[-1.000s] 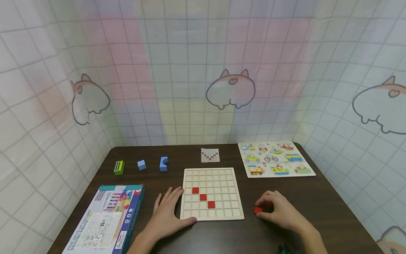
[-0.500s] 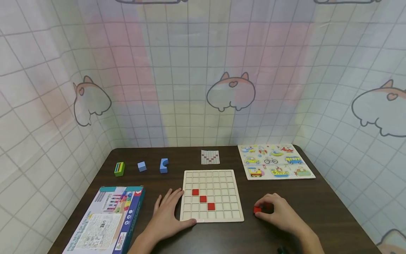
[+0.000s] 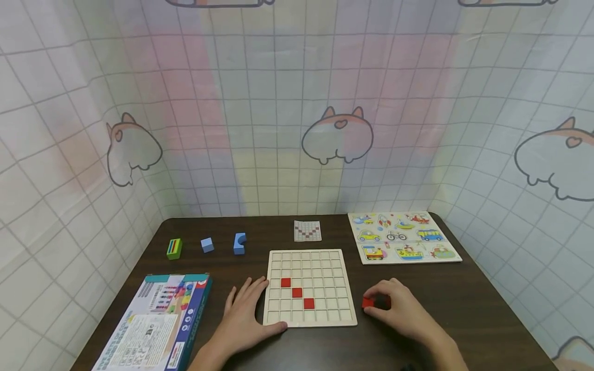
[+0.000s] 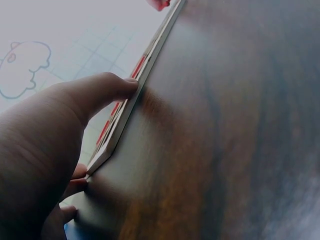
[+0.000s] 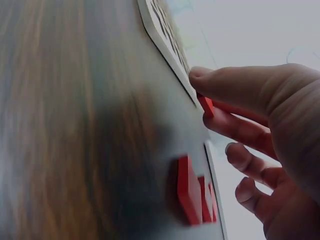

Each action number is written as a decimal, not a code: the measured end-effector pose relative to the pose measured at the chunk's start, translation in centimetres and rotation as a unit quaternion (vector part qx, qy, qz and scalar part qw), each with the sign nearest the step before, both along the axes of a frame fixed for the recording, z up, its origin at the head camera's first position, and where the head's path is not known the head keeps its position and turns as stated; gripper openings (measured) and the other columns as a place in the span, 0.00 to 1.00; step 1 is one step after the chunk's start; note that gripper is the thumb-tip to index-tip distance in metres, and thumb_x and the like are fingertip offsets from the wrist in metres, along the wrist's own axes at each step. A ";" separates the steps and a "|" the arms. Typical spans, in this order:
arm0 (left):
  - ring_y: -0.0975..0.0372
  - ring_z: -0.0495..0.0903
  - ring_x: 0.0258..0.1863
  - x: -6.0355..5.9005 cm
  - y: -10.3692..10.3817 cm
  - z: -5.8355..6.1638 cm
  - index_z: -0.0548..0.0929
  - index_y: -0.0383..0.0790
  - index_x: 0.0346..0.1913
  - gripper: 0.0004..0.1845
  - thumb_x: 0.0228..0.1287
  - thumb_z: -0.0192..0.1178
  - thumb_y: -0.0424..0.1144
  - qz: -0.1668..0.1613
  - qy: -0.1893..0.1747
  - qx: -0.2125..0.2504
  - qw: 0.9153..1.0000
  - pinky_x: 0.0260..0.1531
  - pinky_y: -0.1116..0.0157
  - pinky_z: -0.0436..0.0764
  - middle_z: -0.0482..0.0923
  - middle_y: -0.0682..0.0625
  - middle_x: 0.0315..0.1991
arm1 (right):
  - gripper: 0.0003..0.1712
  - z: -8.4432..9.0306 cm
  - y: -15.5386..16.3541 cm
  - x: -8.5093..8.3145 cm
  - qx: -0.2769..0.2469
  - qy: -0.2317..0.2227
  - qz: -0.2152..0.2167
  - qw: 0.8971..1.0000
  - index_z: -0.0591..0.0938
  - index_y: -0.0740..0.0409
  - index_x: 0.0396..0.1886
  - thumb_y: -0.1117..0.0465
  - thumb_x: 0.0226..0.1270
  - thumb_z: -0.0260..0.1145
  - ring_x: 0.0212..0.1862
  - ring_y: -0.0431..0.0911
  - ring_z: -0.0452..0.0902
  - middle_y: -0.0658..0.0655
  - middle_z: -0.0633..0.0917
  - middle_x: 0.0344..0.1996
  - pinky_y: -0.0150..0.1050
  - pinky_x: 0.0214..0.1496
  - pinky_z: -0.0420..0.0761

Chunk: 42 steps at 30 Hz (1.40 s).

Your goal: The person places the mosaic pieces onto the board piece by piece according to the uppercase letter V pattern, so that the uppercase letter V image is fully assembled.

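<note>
A wooden grid board [image 3: 325, 268] lies at the table's middle with three red tiles [image 3: 297, 292] set in a diagonal. My left hand [image 3: 248, 304] rests flat on the table against the board's left edge. Its thumb touches the board [image 4: 150, 60] at the near edge in the left wrist view. Just right of the board, my right hand [image 3: 377, 300] pinches a red tile [image 3: 367, 303] between thumb and finger. The right wrist view shows that pinched red tile [image 5: 206, 106] near the board's edge [image 5: 165, 45]. More red tiles [image 5: 192, 192] lie on the table under the palm.
A blue game box [image 3: 158, 322] lies at the front left. A green striped block [image 3: 174, 248], a blue cube [image 3: 207, 245] and a blue arch block [image 3: 239, 242] stand behind it. A pattern card [image 3: 307, 231] and a vehicle puzzle [image 3: 402, 238] lie at the back. Fabric walls enclose the table.
My right hand has slid a little left toward the board with the red tile. The left hand has stayed in place. The view has tilted slightly upward.
</note>
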<state>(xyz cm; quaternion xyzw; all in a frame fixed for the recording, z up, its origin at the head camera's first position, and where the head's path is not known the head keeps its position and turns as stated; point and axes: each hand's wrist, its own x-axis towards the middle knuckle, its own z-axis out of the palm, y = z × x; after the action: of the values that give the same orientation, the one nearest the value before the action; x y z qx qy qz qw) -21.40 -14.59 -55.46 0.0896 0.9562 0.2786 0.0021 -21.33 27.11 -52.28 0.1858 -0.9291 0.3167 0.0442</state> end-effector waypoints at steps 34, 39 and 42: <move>0.43 0.53 0.91 0.0 0.1 0.0 0.68 0.53 0.86 0.67 0.46 0.72 0.86 0.001 -0.005 -0.008 1.000 0.85 0.26 0.41 0.64 0.49 0.88 | 0.11 1.8 -15.0 -6.9 -0.033 -0.033 0.077 0.996 0.93 0.45 0.50 0.53 0.72 0.81 0.55 0.48 0.78 0.45 0.90 0.45 0.49 0.59 0.80; 0.44 0.54 0.91 0.0 0.0 -0.1 0.68 0.53 0.86 0.67 0.46 0.72 0.86 -0.003 -0.001 -0.011 1.000 0.86 0.27 0.41 0.64 0.50 0.88 | 0.10 1.9 -16.8 -7.7 -0.017 -0.024 0.081 0.996 0.93 0.46 0.50 0.53 0.72 0.80 0.56 0.51 0.80 0.45 0.90 0.45 0.58 0.73 0.77; 0.44 0.55 0.91 0.0 -0.1 -0.1 0.68 0.53 0.86 0.67 0.46 0.72 0.86 -0.005 0.001 -0.011 1.000 0.86 0.27 0.42 0.64 0.50 0.88 | 0.10 2.1 -17.6 -8.1 -0.001 -0.013 0.084 0.996 0.93 0.48 0.50 0.53 0.72 0.79 0.56 0.51 0.80 0.46 0.91 0.45 0.58 0.79 0.74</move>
<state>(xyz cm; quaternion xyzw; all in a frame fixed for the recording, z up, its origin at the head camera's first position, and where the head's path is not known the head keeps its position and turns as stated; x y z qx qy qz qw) -21.45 -14.64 -55.58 0.0947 0.9586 0.2684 0.0031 -29.43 9.47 -50.18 0.2589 -0.9104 0.3228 0.0053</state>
